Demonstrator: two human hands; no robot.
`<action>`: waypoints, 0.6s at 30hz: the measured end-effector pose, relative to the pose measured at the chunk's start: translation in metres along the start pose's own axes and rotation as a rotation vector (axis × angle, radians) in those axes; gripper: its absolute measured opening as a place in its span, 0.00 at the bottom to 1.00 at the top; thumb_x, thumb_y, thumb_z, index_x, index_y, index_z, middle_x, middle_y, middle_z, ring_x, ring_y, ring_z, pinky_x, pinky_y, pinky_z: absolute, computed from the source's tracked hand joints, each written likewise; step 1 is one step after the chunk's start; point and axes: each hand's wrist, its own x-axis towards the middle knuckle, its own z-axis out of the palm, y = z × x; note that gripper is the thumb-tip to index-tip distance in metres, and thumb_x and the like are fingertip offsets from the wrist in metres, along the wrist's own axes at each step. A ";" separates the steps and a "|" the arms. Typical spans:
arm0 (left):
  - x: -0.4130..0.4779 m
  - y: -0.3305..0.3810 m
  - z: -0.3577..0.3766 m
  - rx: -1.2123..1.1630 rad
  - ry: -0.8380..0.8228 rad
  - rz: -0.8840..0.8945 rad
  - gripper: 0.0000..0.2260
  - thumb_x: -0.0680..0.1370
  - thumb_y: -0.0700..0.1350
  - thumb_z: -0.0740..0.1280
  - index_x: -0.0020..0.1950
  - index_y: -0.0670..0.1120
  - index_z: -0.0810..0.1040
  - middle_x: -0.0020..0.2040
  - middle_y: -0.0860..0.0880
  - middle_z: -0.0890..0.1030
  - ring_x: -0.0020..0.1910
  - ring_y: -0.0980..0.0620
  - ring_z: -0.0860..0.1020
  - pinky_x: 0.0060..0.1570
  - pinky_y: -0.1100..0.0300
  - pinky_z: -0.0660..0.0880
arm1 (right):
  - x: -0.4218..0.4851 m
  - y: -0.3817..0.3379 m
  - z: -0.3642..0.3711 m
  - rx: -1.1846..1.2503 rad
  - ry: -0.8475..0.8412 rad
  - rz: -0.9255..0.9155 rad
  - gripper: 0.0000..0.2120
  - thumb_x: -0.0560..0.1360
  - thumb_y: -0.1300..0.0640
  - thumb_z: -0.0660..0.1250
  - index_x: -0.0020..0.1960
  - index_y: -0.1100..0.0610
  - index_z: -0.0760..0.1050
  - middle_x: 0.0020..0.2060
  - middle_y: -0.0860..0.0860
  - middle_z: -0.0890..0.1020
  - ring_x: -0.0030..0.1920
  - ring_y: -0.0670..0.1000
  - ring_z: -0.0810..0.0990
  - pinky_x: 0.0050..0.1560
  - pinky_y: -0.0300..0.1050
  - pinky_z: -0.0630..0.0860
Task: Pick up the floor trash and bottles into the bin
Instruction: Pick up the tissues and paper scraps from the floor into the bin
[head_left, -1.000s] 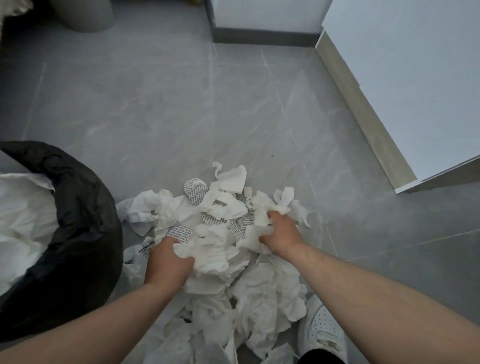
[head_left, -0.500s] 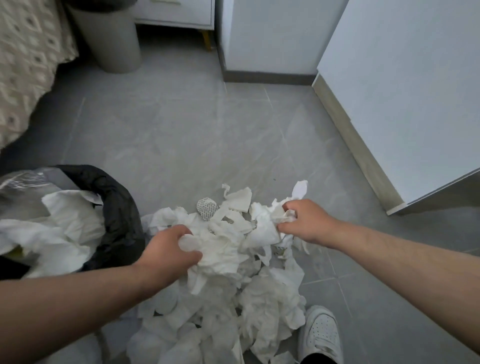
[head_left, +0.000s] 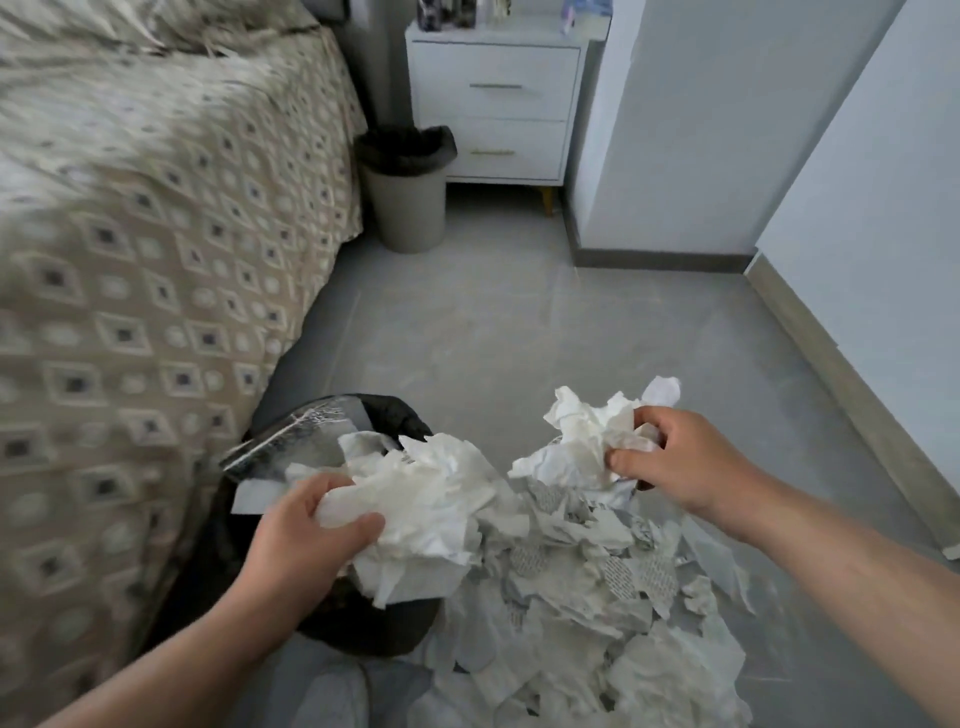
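head view: both handfuls are now lifted off the floor, where a second ago they lay in the heap. left hand (head_left: 306, 535) fingers clamped on crumpled tissue (head_left: 431, 499) over the black-lined bin (head_left: 395, 410); right hand (head_left: 675, 462) fingers clamped on paper wad (head_left: 587, 431), beside bin. paper scraps (head_left: 597, 597) remain on floor (head_left: 519, 322). drop next, likely.

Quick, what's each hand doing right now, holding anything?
Left hand: closed on a wad of crumpled paper, by the black-lined bin.
Right hand: closed on a second paper wad.
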 end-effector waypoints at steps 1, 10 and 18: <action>0.003 -0.009 -0.011 -0.051 0.046 -0.023 0.12 0.63 0.41 0.79 0.41 0.52 0.80 0.35 0.49 0.83 0.35 0.50 0.80 0.37 0.56 0.76 | 0.004 -0.004 0.005 -0.005 -0.003 -0.006 0.08 0.69 0.59 0.74 0.37 0.51 0.76 0.28 0.44 0.80 0.30 0.44 0.77 0.36 0.42 0.71; 0.048 -0.056 -0.056 0.185 0.336 0.065 0.08 0.68 0.35 0.74 0.43 0.42 0.79 0.36 0.49 0.77 0.34 0.52 0.74 0.32 0.73 0.69 | 0.021 -0.005 0.031 -0.050 -0.022 0.022 0.06 0.68 0.61 0.74 0.40 0.60 0.79 0.37 0.62 0.82 0.37 0.62 0.82 0.45 0.59 0.78; 0.094 -0.088 -0.026 1.135 -0.225 0.225 0.13 0.74 0.40 0.60 0.57 0.50 0.75 0.56 0.48 0.72 0.57 0.46 0.74 0.53 0.54 0.73 | 0.024 0.004 0.034 -0.004 -0.067 0.098 0.09 0.69 0.63 0.74 0.43 0.67 0.76 0.35 0.65 0.77 0.34 0.55 0.77 0.43 0.62 0.77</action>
